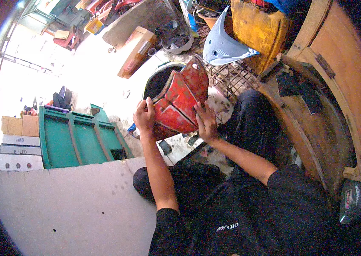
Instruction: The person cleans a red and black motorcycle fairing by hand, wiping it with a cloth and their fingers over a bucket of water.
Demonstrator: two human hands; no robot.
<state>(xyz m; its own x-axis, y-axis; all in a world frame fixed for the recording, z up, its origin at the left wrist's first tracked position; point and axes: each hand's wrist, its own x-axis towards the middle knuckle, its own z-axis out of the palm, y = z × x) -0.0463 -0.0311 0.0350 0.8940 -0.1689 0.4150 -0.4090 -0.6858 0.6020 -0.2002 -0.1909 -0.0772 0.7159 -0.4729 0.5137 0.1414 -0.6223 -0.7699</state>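
Note:
A red plastic panel (180,102), which looks like a motorcycle fairing, is held up before me between both hands. Its paint is worn and blotchy, with a dark slot across the middle and a raised, curved rim. My left hand (144,116) grips its left edge, thumb on top and the other fingers mostly hidden. At the lower right edge, the spread fingers of my right hand (206,123) lie on the panel; the thumb is hidden. Just beyond the panel stands a round bucket (150,72) with a dark inside, partly covered by it.
A grey fairing piece (223,44) rests by a rusty wire rack (231,76), near a yellow plastic container (258,28). Wooden furniture (308,128) flanks my right. A green cabinet (81,137) and a low wall (71,198) stand left. A cardboard box (137,52) lies ahead.

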